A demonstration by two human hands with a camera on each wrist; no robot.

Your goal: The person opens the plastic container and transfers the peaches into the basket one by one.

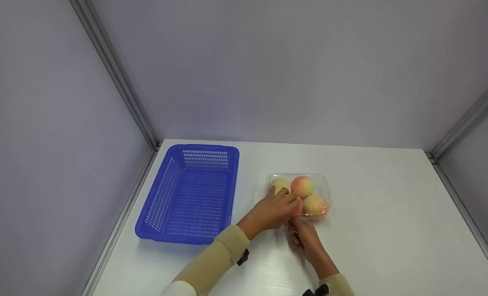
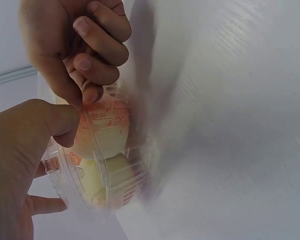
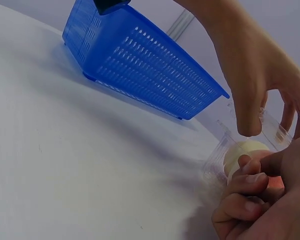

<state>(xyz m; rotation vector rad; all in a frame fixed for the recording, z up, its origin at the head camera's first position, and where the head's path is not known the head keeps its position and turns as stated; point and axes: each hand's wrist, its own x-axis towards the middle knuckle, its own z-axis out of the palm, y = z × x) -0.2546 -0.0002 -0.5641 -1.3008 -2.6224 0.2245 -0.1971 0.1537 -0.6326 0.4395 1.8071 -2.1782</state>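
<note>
A clear plastic clamshell box (image 1: 324, 190) holds several yellow-and-red peaches (image 1: 302, 187). My left hand (image 1: 274, 209) lies over the box's left part, fingers spread across the lid and thumb bent at the front rim, gripping it. At that same front edge my right hand (image 1: 303, 236) pinches the rim between thumb and index finger, its other fingers curled. The left wrist view shows both thumbs close together at the rim of the box (image 2: 110, 172). Lid and base look slightly apart there. My hands partly hide the front-left peach.
A blue perforated plastic basket (image 1: 198, 201) stands left of the box, with nothing inside. Both sit on a white table (image 1: 383, 213). Grey panels (image 1: 293, 82) close off the back and sides, with metal strips (image 1: 118, 78) at the corners.
</note>
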